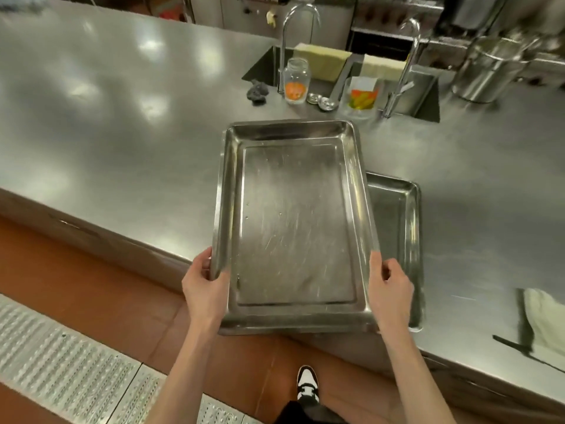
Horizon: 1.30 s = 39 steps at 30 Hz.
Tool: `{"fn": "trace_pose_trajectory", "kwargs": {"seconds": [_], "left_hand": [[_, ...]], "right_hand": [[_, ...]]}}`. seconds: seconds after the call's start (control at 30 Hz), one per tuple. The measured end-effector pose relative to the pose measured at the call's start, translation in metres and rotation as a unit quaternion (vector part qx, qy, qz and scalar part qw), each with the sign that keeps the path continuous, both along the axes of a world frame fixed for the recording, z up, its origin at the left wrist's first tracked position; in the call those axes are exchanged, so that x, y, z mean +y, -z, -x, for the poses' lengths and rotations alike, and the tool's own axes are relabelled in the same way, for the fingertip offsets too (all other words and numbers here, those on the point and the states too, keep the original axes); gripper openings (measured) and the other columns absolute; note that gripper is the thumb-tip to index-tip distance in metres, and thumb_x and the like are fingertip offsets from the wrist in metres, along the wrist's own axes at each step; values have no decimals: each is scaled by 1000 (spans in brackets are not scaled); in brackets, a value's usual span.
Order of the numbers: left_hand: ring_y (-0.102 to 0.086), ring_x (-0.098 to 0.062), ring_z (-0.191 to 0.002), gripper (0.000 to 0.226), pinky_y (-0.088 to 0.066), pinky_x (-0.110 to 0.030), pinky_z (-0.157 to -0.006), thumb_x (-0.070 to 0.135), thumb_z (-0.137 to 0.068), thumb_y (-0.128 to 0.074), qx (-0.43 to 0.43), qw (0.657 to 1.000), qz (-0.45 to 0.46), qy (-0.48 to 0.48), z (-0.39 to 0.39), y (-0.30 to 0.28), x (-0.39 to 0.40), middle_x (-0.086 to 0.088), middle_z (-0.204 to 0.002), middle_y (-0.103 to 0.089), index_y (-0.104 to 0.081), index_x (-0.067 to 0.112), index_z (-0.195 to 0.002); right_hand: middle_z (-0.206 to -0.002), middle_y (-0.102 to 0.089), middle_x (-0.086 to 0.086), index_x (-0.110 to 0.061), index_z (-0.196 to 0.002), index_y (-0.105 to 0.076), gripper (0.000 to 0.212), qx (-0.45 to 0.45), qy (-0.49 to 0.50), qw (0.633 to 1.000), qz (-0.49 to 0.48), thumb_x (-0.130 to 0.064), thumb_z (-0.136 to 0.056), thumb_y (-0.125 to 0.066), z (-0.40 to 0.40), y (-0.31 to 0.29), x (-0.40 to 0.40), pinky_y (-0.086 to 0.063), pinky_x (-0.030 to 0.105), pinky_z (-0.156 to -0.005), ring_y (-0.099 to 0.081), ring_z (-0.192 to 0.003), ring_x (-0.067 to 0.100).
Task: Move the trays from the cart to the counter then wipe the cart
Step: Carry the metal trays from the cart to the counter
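I hold a large steel tray point(293, 221) by its two long sides near its closer end. My left hand point(206, 286) grips the left rim and my right hand point(389, 289) grips the right rim. The tray hangs over the front edge of the steel counter point(137, 142), with its near end past the edge. Partly under its right side, a second steel tray point(397, 234) lies flat on the counter. The cart is out of view.
A white cloth point(547, 319) lies on the counter at the right. Behind the trays stand a glass jar point(296, 81), a plastic tub of vegetables point(362, 96), a dark scrubber point(258, 91) and two sinks with taps point(406, 65). Steel pots point(492, 68) stand at the back right.
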<state>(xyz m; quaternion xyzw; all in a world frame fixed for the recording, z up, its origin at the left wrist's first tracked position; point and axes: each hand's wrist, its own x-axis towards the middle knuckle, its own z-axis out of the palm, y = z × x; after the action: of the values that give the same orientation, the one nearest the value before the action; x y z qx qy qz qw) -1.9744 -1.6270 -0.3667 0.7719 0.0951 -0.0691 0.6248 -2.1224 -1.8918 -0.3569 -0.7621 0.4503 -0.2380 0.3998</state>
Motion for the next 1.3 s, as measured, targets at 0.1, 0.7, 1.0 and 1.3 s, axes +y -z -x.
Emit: {"fn": "trace_pose_trajectory", "kwargs": {"seconds": [0.1,0.7,1.0,1.3], "left_hand": [[-75,-30,-67,36,-64,-47,-64,25,-87,-81,-4,1000,-18,17,-6,9,-35,-9,-86,-76,-70,32,-120],[-59,-18,-90,26,-42,-23,-76,6,-97,-65,-58,977,-154,133,-10,76,-163,2,-100,-61,-73,13,-122],[-65,-20,-106,33,-54,-37,-100,10,-99,-68,-52,977,-142,148,-12,93,-180,3,-121,-60,-68,9,-133],[-64,-20,-111,36,-50,-29,-99,11,-101,-68,-46,974,-154,157,-15,101,-189,4,-124,-61,-67,7,-137]], "right_hand": [[-61,-52,6,-10,-72,-50,50,9,31,999,-3,-47,-105,-52,11,13,-28,-42,37,-60,-50,-58,22],[-58,-43,4,-22,-67,-36,46,71,143,987,0,-30,-100,-67,53,80,-111,-36,30,-53,-39,-53,21],[-64,-52,8,-15,-75,-45,38,114,178,977,2,-34,-102,-62,57,106,-117,-28,24,-51,-42,-55,20],[-80,-53,-2,-13,-87,-61,19,102,167,977,84,-24,-100,-69,55,130,-125,-34,32,-65,-43,-80,21]]}}
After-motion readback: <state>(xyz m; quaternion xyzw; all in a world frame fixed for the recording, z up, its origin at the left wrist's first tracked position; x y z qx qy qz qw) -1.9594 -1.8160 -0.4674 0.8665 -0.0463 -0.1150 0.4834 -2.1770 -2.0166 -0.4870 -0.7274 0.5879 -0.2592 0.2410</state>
